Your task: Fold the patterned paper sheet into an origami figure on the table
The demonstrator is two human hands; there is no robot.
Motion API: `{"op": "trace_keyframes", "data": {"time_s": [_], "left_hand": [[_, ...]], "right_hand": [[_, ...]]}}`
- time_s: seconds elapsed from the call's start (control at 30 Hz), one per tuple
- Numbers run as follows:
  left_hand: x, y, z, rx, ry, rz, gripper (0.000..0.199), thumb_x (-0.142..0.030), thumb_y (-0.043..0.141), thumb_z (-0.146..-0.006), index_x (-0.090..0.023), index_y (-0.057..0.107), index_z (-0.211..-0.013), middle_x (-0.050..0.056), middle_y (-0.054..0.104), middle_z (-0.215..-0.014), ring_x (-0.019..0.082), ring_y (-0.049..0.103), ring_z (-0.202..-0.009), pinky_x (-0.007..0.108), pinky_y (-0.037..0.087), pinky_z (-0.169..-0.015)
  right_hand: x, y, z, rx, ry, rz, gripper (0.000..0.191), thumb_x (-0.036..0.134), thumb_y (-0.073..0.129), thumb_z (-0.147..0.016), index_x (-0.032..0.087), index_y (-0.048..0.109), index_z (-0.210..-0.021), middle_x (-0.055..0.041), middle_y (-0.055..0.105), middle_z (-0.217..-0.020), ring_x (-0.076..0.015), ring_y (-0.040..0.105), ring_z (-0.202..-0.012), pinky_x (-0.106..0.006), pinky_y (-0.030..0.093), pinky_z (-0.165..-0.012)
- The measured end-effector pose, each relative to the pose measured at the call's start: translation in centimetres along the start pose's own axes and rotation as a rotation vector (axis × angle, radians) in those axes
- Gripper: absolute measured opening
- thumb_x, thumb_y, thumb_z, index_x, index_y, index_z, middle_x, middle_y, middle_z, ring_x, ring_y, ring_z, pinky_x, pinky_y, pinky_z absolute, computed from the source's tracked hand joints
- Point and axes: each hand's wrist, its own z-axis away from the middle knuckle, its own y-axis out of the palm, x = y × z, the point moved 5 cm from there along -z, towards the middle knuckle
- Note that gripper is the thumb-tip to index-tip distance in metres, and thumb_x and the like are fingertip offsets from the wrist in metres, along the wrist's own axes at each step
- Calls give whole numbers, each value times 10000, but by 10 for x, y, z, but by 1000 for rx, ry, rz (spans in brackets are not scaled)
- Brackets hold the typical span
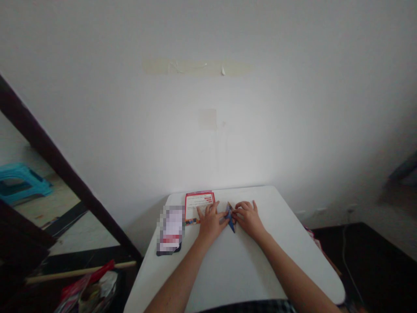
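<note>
A small piece of folded paper (231, 219), blue with some brownish parts and pointed at its ends, is between my two hands over the white table. My left hand (211, 220) pinches its left side with thumb and forefinger, while the other fingers spread over the card beside it. On the right side, the fingertips of my right hand (248, 218) close on the same paper, with the little finger raised. Partly under my left fingers lies a red-bordered printed card (195, 202). The exact folds are too small to make out.
A blurred-out phone (170, 230) lies at the table's left. The white table (247, 274) stands against a wall (276, 130) with a tape mark. A dark-framed mirror (65, 167) leans at the left, showing a blue stool (24, 180). A bin with litter (94, 291) stands below it.
</note>
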Motion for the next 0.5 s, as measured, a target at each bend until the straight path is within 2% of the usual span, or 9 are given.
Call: {"op": "trace_keyframes", "data": {"time_s": [0.27, 0.4, 0.5], "left_hand": [[3, 5, -3, -21, 5, 16, 249, -465, 567, -874, -424, 705, -1077, 16, 493, -1440, 319, 359, -1332, 746, 14, -1080], [2, 7, -5, -32, 3, 22, 215, -419, 616, -853, -391, 720, -1039, 21, 499, -1430, 308, 374, -1323, 732, 18, -1094], [1, 6, -5, -51, 19, 25, 255, -388, 650, -833, -392, 701, -1083, 13, 499, -1426, 296, 383, -1317, 703, 15, -1118]], "right_hand": [[4, 0, 0, 35, -2, -24, 209, 264, 568, -891, 356, 709, -1014, -16, 674, -986, -200, 533, -1091, -636, 26, -1129], [5, 0, 0, 44, 6, -4, 219, 260, 582, -883, 375, 710, -1018, -15, 675, -964, -204, 535, -1095, -647, 13, -1124], [5, 0, 1, 29, 9, 5, 236, 260, 579, -886, 391, 704, -1038, -13, 678, -972, -204, 535, -1101, -652, 0, -1123]]}}
